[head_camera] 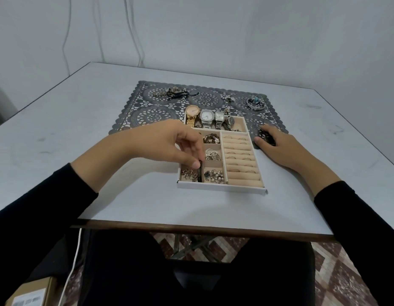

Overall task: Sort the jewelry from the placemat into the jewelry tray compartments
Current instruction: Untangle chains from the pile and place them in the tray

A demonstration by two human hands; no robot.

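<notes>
Head view: the tray [222, 188] sits mid-frame on the table [81, 120], its far end overlapping the near edge of the placemat [152, 113]. Four watches [206, 117] stand in its far compartment, rings [242, 154] are slotted into the rolls on the right, and chains [188, 173] lie in the lower-left compartment. The left hand [169, 140] hovers over the tray's left side, fingers curled, thumb and fingertips pinching the top of a dark strap [199, 174] that stands in that lower-left compartment. The right hand [277, 146] lies flat with fingers spread on the placemat's lower-right corner, just beside the tray. On the placemat's far side lie dark cords [177, 93] at upper left, a small cluster [229, 98] in the middle, and bangles [255, 103] at upper right.
</notes>
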